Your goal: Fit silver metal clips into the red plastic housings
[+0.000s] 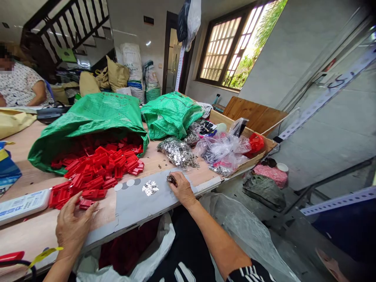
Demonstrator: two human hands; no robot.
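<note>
My left hand (73, 225) lies on the table near its front edge, fingers curled over a red plastic piece (85, 203) at the edge of a spill of several red plastic parts (100, 166). My right hand (181, 188) rests on a grey sheet (141, 203), its fingers pinched on a small clump of silvery metal bits (171, 179). A little heap of the same metal bits (150, 188) sits on the grey sheet between my hands. A bigger pile of them (176, 152) lies just beyond my right hand.
A green sack (91, 117) spills the red parts; a second green sack (170, 113) lies behind. Clear plastic bags (223, 150) crowd the right end. A white device (23, 203) sits at left. Another person (20, 84) sits far left.
</note>
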